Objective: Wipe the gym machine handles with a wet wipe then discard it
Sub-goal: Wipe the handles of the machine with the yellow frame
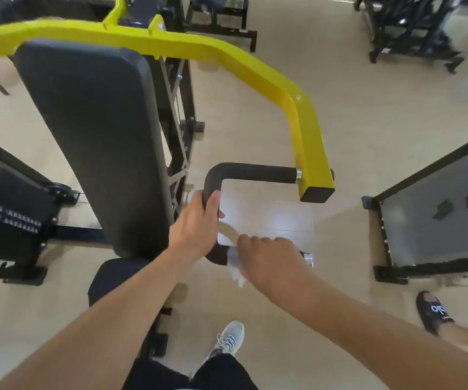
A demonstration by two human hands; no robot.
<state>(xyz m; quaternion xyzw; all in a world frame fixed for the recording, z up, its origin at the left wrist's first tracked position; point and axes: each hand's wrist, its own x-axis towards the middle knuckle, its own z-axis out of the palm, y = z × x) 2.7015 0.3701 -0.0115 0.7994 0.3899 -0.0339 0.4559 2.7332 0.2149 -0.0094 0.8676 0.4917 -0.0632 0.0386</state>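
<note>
At the lower bar of the black foam handle [255,173], the right grip [272,254] is curled over the tube with a white wet wipe [234,263] wadded under its fingers, one loose corner hanging below. The left grip [196,223] is wrapped round the upright stretch of the same handle, just beside the right, steadying it.

To do this pass well, I judge the right grip should keep the wipe wrapped fully round the foam and draw it along toward the chrome end cap [307,257], twisting a little so the underside gets cleaned too. The dangling corner is best tucked in, or it will drag without wiping. The left grip covers a patch that will need its own pass, as will the upper bar running to the yellow arm [308,130]. Beside the black back pad [92,130], firm bracing keeps the arm from swinging.
</note>
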